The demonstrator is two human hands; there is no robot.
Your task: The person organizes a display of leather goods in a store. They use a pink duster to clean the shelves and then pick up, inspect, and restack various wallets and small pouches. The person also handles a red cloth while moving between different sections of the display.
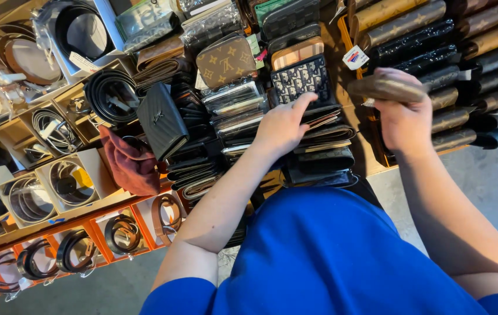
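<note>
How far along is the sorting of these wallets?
Most wallets already stand packed in rows. The right hand holds one brown wallet clear of the display, while the left hand rests on the middle row. That wallet is not yet set down.

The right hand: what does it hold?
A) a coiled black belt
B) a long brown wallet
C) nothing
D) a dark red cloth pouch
B: the right hand grips a long brown wallet above the rows of wallets, fingers curled around it.
</note>
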